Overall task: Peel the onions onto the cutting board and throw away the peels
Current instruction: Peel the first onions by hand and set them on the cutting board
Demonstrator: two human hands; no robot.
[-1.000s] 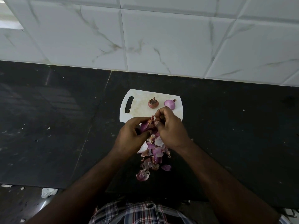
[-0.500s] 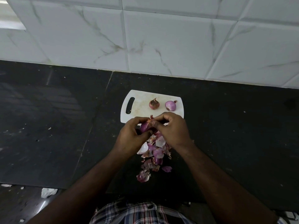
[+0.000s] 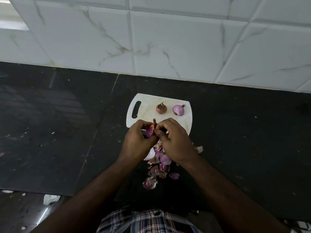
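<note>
A small purple onion (image 3: 149,132) sits in the grip of my left hand (image 3: 138,142) over the near edge of the white cutting board (image 3: 148,101). My right hand (image 3: 175,142) pinches the onion's dry skin at its top. On the board lie an unpeeled brownish onion (image 3: 161,108) and, to its right, a peeled purple onion (image 3: 178,110). A pile of purple and white peels (image 3: 158,165) lies on the black counter just below my hands, partly hidden by them.
The black stone counter (image 3: 58,123) stretches wide on both sides, backed by a white marble-tiled wall (image 3: 168,39). A loose peel (image 3: 200,148) lies right of my right wrist. The counter's front edge runs near my body, with the floor and a scrap of paper (image 3: 50,198) at lower left.
My right hand's fingers have shifted lower onto the onion's top skin, and both hands have stayed over the board's near edge. The onions on the board have not moved.
</note>
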